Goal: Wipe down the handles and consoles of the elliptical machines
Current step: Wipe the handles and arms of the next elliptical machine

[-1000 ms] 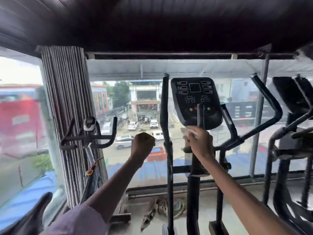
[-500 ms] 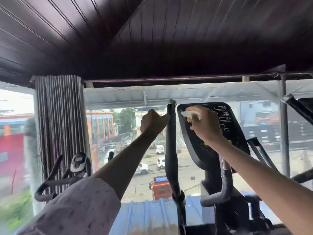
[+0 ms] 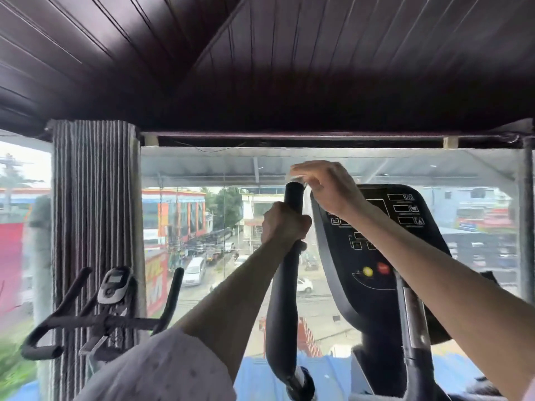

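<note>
we see no floor or table here; the elliptical frame point(image 3: 376, 369) carries its console point(image 3: 385, 256) and black handle point(image 3: 282, 314).

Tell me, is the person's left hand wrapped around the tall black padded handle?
Yes, the left hand grips the tall black padded handle just below its top end, fingers curled around it.

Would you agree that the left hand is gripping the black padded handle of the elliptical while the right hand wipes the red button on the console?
Not quite: in the head view the right hand is at the top of the black padded handle, not on the red button. The left hand does grip that handle.
</note>
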